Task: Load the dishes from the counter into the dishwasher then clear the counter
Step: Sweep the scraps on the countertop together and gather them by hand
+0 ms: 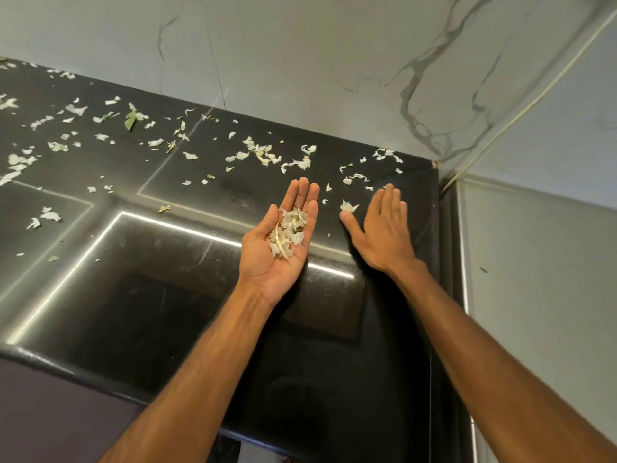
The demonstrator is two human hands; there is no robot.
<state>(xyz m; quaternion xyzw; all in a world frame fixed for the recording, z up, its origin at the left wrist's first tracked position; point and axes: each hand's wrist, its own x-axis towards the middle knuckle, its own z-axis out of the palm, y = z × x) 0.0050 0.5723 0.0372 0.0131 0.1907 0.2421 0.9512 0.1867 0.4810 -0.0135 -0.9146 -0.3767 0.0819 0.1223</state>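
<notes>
White and green vegetable scraps [267, 155] lie scattered over the glossy black counter [133, 295]. My left hand [267, 259] is held palm up above the counter, fingers straight, with a small heap of collected scraps [288, 233] resting in the palm. My right hand [384, 228] lies palm down, fingers straight and spread, low over the counter near its right end. A white scrap [349, 206] sits just beyond its thumb tip. No dishes are in view.
A marble-patterned wall [334, 61] backs the counter and meets a side wall [551, 228] at the right corner. The counter's front edge [100, 379] runs across the lower left. More scraps [20, 162] cover the far left.
</notes>
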